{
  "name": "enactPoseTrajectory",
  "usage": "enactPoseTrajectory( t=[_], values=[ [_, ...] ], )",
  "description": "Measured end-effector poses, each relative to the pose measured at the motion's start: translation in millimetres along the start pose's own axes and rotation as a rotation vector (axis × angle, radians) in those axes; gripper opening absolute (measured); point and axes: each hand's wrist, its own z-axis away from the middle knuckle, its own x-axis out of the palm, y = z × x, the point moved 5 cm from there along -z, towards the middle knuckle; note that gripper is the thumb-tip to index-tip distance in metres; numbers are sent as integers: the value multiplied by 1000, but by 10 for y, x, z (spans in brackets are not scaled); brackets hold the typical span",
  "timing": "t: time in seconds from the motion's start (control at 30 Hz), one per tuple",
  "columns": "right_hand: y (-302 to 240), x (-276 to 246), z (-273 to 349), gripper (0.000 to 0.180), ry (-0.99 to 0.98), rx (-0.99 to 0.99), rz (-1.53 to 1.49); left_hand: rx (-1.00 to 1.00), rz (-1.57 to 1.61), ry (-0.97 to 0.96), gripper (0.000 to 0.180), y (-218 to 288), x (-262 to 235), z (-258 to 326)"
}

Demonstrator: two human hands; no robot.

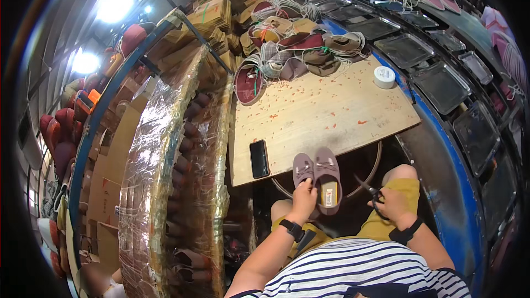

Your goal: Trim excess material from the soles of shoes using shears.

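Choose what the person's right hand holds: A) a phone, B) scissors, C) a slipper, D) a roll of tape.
B: the right hand grips scissors, blades pointing toward the slippers held by the left hand; the tape and phone lie on the board.

Busy shoe workshop, stuff piled everywhere

A pale wooden worktop [326, 113] dotted with little red scraps has a black phone [259, 158] near its front edge and a white tape roll [384, 76] at the far right corner. A heap of slippers [292, 44] sits at the back, metal trays [441, 85] line the blue conveyor on the right, and a foil-wrapped rack [165, 187] stands left beside cardboard boxes [212, 11].
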Motion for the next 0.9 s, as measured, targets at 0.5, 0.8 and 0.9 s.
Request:
enactPoseTrajectory(
  t=[0.5,0.8,0.9],
  values=[
    [640,-17,-168,37,277,124,367,398,-300,-288,39,234,78,510],
    [667,10,-212,35,305,100,383,515,-320,-123,39,275,-1358,-683],
    [639,62,-261,35,317,96,394,576,-662,110,29,-222,-2098,-1361]
  ],
)
